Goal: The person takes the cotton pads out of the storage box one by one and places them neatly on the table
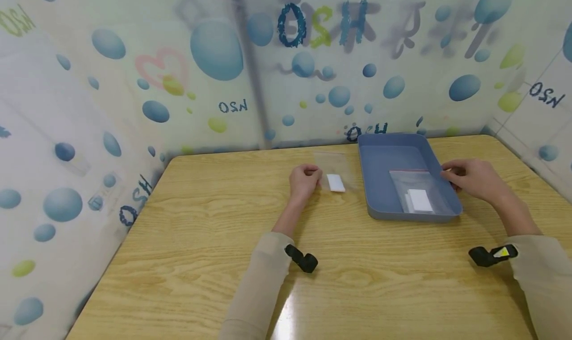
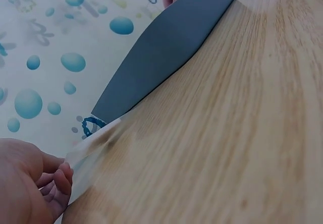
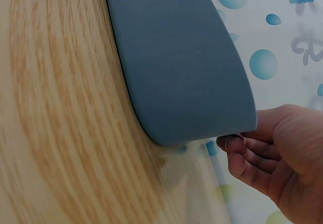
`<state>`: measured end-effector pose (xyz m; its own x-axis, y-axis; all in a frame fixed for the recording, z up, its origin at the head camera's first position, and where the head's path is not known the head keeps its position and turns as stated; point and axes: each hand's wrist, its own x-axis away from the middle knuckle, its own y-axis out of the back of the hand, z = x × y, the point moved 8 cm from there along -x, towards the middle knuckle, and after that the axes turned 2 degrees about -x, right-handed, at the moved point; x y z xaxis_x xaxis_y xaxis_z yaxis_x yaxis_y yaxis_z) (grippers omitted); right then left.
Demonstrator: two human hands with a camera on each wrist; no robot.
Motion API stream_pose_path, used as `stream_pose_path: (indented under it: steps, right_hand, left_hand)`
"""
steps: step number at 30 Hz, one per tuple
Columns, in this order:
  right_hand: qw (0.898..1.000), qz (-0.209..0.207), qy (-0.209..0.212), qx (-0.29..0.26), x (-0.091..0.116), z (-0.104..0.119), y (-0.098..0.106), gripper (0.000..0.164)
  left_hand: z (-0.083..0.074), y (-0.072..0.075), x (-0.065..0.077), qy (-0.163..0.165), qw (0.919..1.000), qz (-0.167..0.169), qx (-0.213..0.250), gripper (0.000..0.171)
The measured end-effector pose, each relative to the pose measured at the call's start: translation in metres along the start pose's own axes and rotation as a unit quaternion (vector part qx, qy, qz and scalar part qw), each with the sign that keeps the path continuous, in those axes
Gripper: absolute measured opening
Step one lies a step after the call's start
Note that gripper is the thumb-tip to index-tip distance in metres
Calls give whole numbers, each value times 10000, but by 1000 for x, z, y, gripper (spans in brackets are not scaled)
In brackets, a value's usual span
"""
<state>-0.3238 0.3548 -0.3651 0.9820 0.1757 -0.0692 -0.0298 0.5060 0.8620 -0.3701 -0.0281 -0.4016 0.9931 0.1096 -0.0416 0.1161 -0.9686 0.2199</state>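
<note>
On the table lies a clear plastic bag with a white rectangular piece in its lower part. My left hand pinches this bag's left edge between thumb and fingers, as the left wrist view also shows. To the right stands a blue-grey tray. Inside it, toward the front, is a second clear zip bag holding white rectangular pieces. My right hand grips the tray's right rim, thumb and fingers at the wall; the right wrist view shows the fingertips curled beneath the rim.
The wood-grain table stretches in front and to the left. Printed curtains stand along the back and both sides. Black wrist cameras are strapped over beige sleeves.
</note>
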Motion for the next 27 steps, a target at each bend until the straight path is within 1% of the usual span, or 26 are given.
stream_pose_path:
  steps: [2, 5, 14, 22, 27]
  right_hand:
    - [10000, -23, 16, 10, 1, 1, 0, 40]
    - [10000, -36, 62, 4, 1, 2, 1, 39]
    - [9999, -74, 104, -2, 2, 4, 1, 38]
    - [9998, -75, 167, 60, 0, 4, 1, 38]
    - [9998, -76, 135, 81, 0, 3, 1, 38]
  left_hand:
    - [-1, 1, 0, -36, 9999, -36, -147, 13]
    - [0, 2, -1, -31, 9997, -42, -247, 15]
    - [5, 4, -4, 190, 9989, -85, -416, 18]
    - [1, 8, 1, 185, 9998, -49, -41, 21]
    - [-1, 6, 2, 204, 9997, -8, 143, 22]
